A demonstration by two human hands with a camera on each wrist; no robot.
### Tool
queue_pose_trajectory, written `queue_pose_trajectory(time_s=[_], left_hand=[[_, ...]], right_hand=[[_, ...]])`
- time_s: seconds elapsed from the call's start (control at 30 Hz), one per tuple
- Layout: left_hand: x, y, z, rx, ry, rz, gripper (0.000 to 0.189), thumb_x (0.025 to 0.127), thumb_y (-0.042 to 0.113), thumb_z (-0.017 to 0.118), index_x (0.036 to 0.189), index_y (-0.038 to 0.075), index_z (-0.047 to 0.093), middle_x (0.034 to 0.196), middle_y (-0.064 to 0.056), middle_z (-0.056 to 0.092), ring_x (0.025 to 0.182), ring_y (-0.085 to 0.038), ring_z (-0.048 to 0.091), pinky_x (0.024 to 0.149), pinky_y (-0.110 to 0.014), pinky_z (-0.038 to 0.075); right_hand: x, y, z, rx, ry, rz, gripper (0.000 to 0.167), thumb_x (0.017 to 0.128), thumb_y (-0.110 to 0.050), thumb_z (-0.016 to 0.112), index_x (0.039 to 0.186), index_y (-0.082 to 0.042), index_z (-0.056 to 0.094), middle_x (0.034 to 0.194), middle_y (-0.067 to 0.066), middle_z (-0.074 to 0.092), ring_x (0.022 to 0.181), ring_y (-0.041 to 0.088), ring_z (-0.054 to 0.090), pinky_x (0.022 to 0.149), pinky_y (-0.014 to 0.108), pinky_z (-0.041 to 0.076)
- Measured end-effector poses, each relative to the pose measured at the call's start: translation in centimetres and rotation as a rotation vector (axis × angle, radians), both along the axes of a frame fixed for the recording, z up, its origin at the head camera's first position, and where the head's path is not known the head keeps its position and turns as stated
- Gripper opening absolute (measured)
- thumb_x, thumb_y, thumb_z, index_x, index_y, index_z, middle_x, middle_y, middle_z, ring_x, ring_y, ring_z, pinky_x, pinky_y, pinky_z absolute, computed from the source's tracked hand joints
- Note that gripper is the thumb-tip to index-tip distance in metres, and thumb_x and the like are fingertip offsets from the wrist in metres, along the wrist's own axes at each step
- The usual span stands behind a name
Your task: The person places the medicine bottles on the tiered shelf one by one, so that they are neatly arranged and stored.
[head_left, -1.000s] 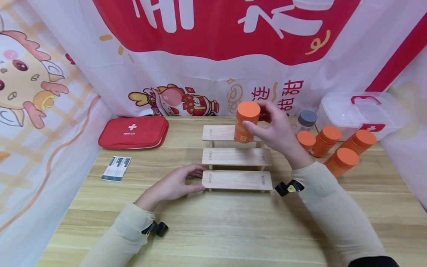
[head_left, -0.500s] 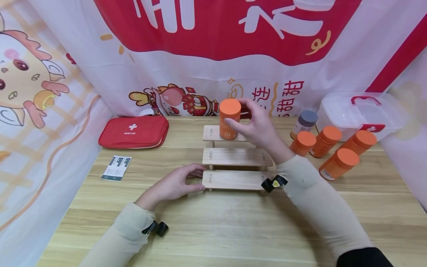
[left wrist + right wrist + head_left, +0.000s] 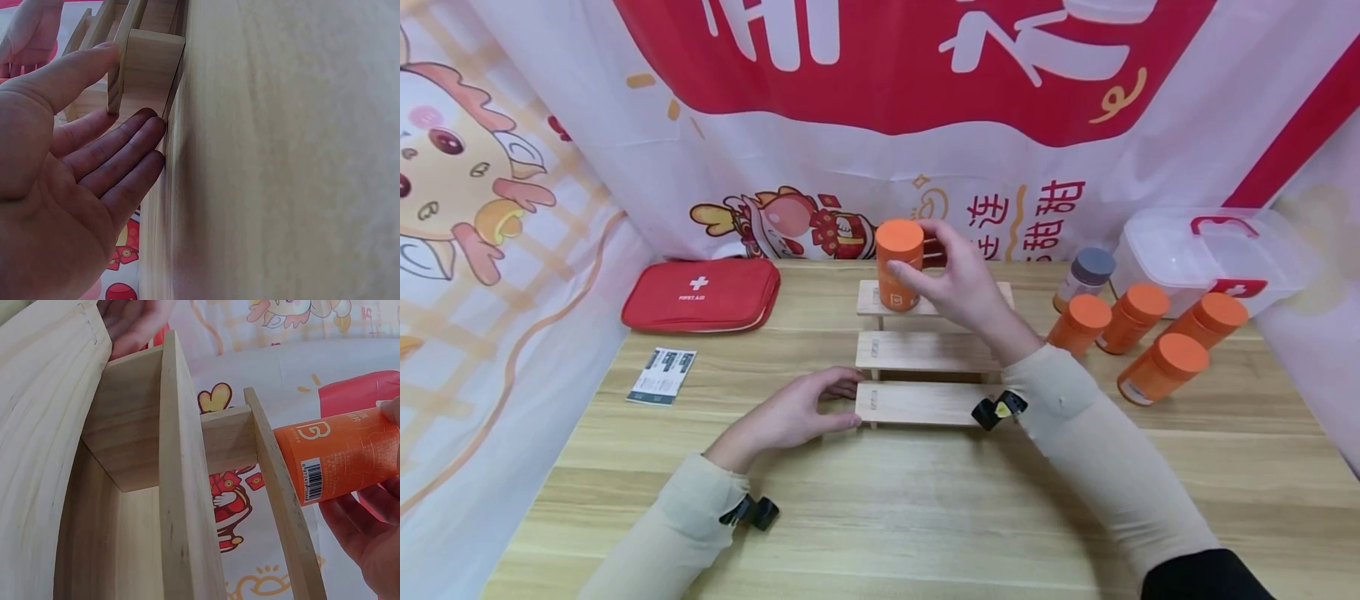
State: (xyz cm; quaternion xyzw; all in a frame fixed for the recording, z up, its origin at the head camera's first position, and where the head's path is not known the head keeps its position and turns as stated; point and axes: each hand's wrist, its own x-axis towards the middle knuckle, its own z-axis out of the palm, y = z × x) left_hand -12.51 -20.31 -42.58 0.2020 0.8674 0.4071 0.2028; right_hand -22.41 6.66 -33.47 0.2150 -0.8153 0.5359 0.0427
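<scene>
My right hand point(image 3: 958, 279) grips an upright orange bottle point(image 3: 898, 267) with an orange cap at the left part of the top step of a three-step wooden display stand point(image 3: 932, 352). In the right wrist view, the base of the bottle point(image 3: 340, 453) meets the top board, as far as can be seen. My left hand point(image 3: 793, 408) holds the left end of the lowest step, thumb at its front corner and index finger at its back corner. In the left wrist view, the other fingers of the left hand point(image 3: 94, 156) extend below the board point(image 3: 125, 56).
Several orange bottles point(image 3: 1163, 367) and a grey-capped bottle point(image 3: 1084, 279) stand right of the stand. Behind them is a clear plastic box point(image 3: 1210, 250) with a red handle. A red first aid pouch point(image 3: 700, 296) and a printed card point(image 3: 662, 377) lie at left.
My right hand has carried the orange bottle leftward along the top step and slightly back, to near its left end. The left hand has stayed in place at the lowest step.
</scene>
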Motion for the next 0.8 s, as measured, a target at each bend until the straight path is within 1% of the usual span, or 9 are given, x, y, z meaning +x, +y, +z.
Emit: queue_pose_trajectory(time_s=[0.3,0.43,0.53,0.63,0.8], left_hand=[[-0.1,0.1,0.0,-0.004,0.004,-0.001,0.058,0.1,0.028,0.08,0.151,0.013,0.058,0.146,-0.004,0.068,0.137,-0.025,0.065,0.122,-0.054,0.048],[0.0,0.1,0.1,-0.01,0.003,0.001,0.058,0.1,0.028,0.08,0.151,0.013,0.058,0.146,-0.004,0.068,0.137,-0.025,0.065,0.122,-0.054,0.048],[-0.1,0.1,0.1,-0.014,0.004,0.001,0.058,0.1,0.028,0.08,0.151,0.013,0.058,0.146,-0.004,0.068,0.137,-0.025,0.065,0.122,-0.054,0.048],[-0.1,0.1,0.0,-0.016,0.006,0.0,0.058,0.1,0.028,0.08,0.151,0.013,0.058,0.146,-0.004,0.069,0.137,-0.025,0.065,0.122,-0.054,0.048],[-0.1,0.1,-0.1,-0.013,0.012,0.0,0.058,0.099,0.028,0.081,0.151,0.013,0.058,0.146,-0.005,0.069,0.137,-0.025,0.065,0.122,-0.054,0.048]], right_hand=[[0.0,0.1,-0.1,-0.007,-0.008,0.0,0.064,0.098,-0.025,0.081,0.151,-0.003,0.053,0.139,0.015,0.067,0.122,0.03,0.068,0.109,0.048,0.059],[0.1,0.2,-0.1,0.001,-0.011,-0.004,0.067,0.098,-0.027,0.082,0.153,-0.004,0.052,0.142,0.015,0.066,0.125,0.03,0.068,0.111,0.048,0.058],[0.4,0.5,-0.1,0.009,-0.016,-0.005,0.071,0.097,-0.029,0.083,0.156,-0.007,0.05,0.148,0.014,0.064,0.13,0.03,0.066,0.114,0.049,0.056],[0.7,0.9,0.0,0.014,-0.007,-0.004,0.074,0.097,-0.03,0.083,0.159,-0.009,0.049,0.152,0.011,0.061,0.135,0.028,0.063,0.117,0.048,0.054],[1.5,2.2,0.0,-0.01,0.023,0.012,0.071,0.098,-0.023,0.083,0.159,-0.008,0.049,0.15,0.011,0.063,0.135,0.027,0.063,0.119,0.045,0.053]])
